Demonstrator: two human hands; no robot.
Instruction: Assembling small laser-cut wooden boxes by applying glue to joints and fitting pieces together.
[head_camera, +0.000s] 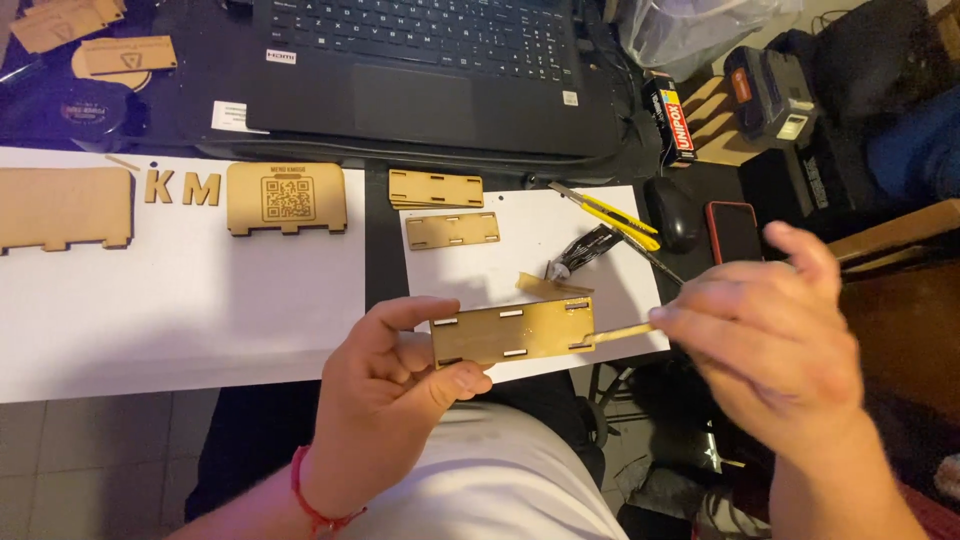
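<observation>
**Thin wooden plate with slots, held at the edge**

Wood, laser-cut and thin, is what we've got in hand here. Our left hand (395, 385) grips the slotted wooden plate (512, 331) by its left end, thumb underneath and fingers curled over the top, holding it up over the near edge of the white sheet (180, 300). Our right hand (775, 335) pinches a thin wooden stick (620, 331) between fingertips, its tip touching the plate's right end by a slot. The hand is blurred, so we can't tell exactly how the fingers sit.

Our guess is the plate is very light and stiff, but snappy around those slots, so the solid end we're already gripping looks like the safest place to hold. Squeezing across the slots seems risky. The surface looks matte, probably not slippery.

Farther off on the sheet lie two more slotted plates (452, 230), and to the right a yellow cutter (605, 214) and a pair of pliers (580, 255). Far left sit wooden letters (182, 187) and an engraved panel (286, 198), with a laptop (420, 70) beyond, plus a mouse (672, 214) and a phone (733, 232) at right.
</observation>
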